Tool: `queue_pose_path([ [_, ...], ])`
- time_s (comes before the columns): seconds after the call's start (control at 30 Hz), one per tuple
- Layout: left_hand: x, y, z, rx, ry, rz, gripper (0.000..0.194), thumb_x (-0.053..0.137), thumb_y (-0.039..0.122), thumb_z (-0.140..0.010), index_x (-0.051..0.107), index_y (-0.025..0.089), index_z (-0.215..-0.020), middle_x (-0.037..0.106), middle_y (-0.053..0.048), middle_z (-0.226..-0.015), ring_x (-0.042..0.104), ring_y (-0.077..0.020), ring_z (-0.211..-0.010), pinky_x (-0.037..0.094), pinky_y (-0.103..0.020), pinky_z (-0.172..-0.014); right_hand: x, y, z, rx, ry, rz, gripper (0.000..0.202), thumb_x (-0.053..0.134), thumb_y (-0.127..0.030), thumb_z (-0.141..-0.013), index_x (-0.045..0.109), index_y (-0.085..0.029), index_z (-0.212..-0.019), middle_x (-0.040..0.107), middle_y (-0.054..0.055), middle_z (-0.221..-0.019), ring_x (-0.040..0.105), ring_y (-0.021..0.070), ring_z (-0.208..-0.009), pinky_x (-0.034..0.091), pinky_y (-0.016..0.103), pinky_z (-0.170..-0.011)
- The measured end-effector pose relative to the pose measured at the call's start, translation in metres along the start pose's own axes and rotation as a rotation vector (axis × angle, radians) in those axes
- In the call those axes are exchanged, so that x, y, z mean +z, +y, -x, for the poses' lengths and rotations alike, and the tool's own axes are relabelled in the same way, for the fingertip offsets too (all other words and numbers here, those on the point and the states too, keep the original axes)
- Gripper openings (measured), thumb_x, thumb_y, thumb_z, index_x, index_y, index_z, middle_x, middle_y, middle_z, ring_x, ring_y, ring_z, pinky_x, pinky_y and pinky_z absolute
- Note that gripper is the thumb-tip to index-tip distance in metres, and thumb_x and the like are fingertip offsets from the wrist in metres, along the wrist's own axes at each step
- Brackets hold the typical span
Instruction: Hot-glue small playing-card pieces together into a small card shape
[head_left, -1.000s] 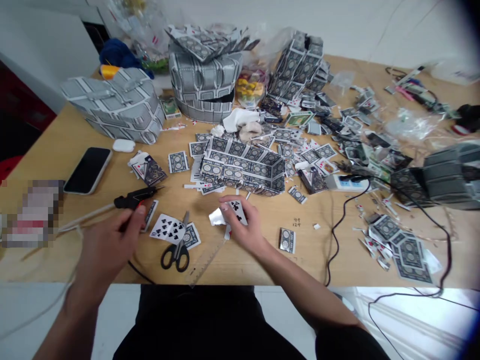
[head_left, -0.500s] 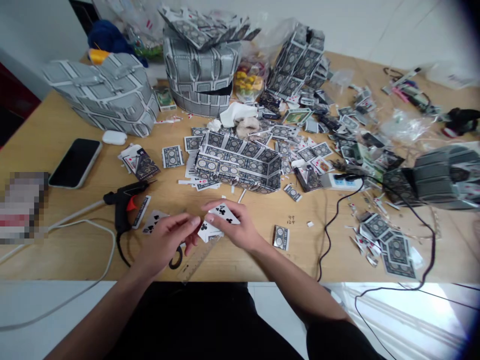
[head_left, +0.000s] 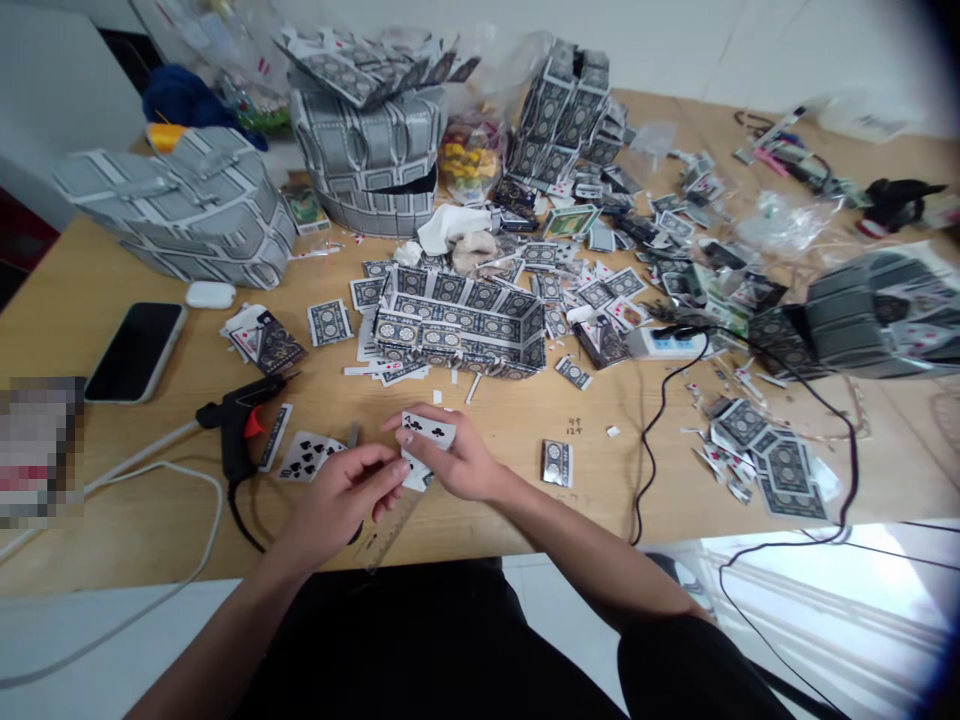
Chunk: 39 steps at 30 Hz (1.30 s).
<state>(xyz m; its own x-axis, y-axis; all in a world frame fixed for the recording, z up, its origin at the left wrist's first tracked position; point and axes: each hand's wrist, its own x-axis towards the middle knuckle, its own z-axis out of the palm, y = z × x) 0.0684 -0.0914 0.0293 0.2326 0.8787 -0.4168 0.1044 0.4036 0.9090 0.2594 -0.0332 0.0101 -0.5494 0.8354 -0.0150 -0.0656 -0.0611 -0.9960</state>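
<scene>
At the far left of the tabletop [head_left: 97,300] lies a dark phone [head_left: 135,350], screen up, with a small white case [head_left: 211,294] just beyond it and a large grey card-built shell [head_left: 180,205] behind that. Next comes the black glue gun [head_left: 240,425], resting on its side with its cord looping off toward the near edge; a spread of spade cards [head_left: 307,455] lies face up just right of it. Your left hand [head_left: 341,500] hovers low over the near edge, its grip half closed, thumb and forefinger tips meeting at the lower edge of the club card [head_left: 426,432]; a clear ruler [head_left: 390,530] lies partly beneath that hand. Your right hand [head_left: 457,460] holds the club card face up, its grip closed on the piece with thumb on top and fingers under; a second white piece shows below the card, but you cannot tell from this view whether it is joined to it. Just beyond the hands stands a low rectangular card tray [head_left: 461,325]. To the right lies a single face-down card [head_left: 556,463], then a black cable [head_left: 660,420] running from a white power strip [head_left: 667,343], and scattered card scraps [head_left: 772,465] near the right edge.
</scene>
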Motion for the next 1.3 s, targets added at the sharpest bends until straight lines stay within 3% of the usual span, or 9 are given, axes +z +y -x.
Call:
queue_pose_path([
  [0.1,0.001,-0.004,-0.001,0.011,0.034,-0.006,0.044,0.077,0.061,-0.090,0.069,0.020,-0.075,0.061,0.000,-0.064,0.055,-0.0134,-0.054,0.047,-0.024,-0.052,-0.001,0.002,0.000,-0.020,0.038,0.018,0.046,0.070,-0.064,-0.101,0.077,-0.020,-0.113,0.074,0.004,-0.095,0.060,0.0155,-0.073,0.051,0.028,-0.067],
  [0.2,-0.001,-0.008,-0.001,0.035,0.111,-0.001,0.042,0.076,0.059,-0.092,0.070,0.020,-0.077,0.061,0.000,-0.065,0.054,-0.0133,-0.055,0.045,-0.023,-0.050,-0.004,0.003,-0.001,-0.006,0.065,-0.013,0.049,0.069,-0.068,-0.100,0.072,-0.021,-0.114,0.065,0.000,-0.081,0.053,0.0137,-0.064,0.044,0.027,-0.059],
  [0.33,-0.004,-0.008,0.000,0.079,0.238,-0.038,0.038,0.073,0.054,-0.096,0.069,0.021,-0.078,0.059,0.001,-0.064,0.052,-0.0125,-0.055,0.044,-0.022,-0.051,-0.006,0.002,-0.003,0.061,0.064,-0.041,0.051,0.075,-0.073,-0.092,0.062,-0.023,-0.086,0.049,-0.006,-0.064,0.043,0.0121,-0.055,0.034,0.025,-0.050],
  [0.4,-0.003,-0.006,0.001,0.098,0.297,-0.079,0.036,0.072,0.051,-0.097,0.068,0.021,-0.078,0.058,0.001,-0.062,0.051,-0.0126,-0.053,0.044,-0.023,-0.051,-0.005,0.000,-0.004,0.067,0.031,-0.032,0.057,0.078,-0.073,-0.089,0.055,-0.023,-0.074,0.045,-0.007,-0.061,0.040,0.0112,-0.055,0.031,0.025,-0.049],
  [0.53,-0.001,-0.005,0.004,0.114,0.362,-0.162,0.032,0.069,0.049,-0.098,0.069,0.022,-0.081,0.055,0.002,-0.059,0.050,-0.0136,-0.052,0.044,-0.024,-0.052,-0.003,-0.003,-0.004,0.058,-0.083,-0.035,0.057,0.075,-0.073,-0.091,0.058,-0.022,-0.073,0.043,-0.007,-0.059,0.036,0.0104,-0.054,0.028,0.025,-0.049],
  [0.77,-0.004,-0.011,0.003,0.114,0.339,-0.210,0.033,0.065,0.049,-0.102,0.065,0.022,-0.082,0.053,0.004,-0.059,0.049,-0.0130,-0.054,0.041,-0.023,-0.053,-0.001,0.003,-0.003,0.068,-0.083,-0.056,0.055,0.075,-0.069,-0.094,0.057,-0.022,-0.073,0.044,-0.007,-0.061,0.037,0.0106,-0.055,0.028,0.026,-0.051],
  [1.1,0.000,-0.013,0.005,0.173,0.315,-0.238,0.036,0.056,0.047,-0.109,0.062,0.022,-0.084,0.060,0.002,-0.066,0.055,-0.0132,-0.057,0.046,-0.024,-0.056,0.000,0.005,-0.005,0.081,-0.063,-0.096,0.055,0.076,-0.067,-0.095,0.052,-0.023,-0.070,0.041,-0.008,-0.060,0.034,0.0101,-0.053,0.026,0.027,-0.052],
  [1.3,-0.004,-0.010,0.007,0.124,0.264,-0.159,0.033,0.065,0.051,-0.105,0.065,0.021,-0.091,0.064,0.002,-0.072,0.057,-0.0127,-0.060,0.049,-0.022,-0.058,-0.001,0.008,-0.005,0.068,-0.029,-0.088,0.053,0.079,-0.063,-0.094,0.055,-0.022,-0.072,0.039,-0.008,-0.061,0.033,0.0097,-0.055,0.024,0.027,-0.053],
])
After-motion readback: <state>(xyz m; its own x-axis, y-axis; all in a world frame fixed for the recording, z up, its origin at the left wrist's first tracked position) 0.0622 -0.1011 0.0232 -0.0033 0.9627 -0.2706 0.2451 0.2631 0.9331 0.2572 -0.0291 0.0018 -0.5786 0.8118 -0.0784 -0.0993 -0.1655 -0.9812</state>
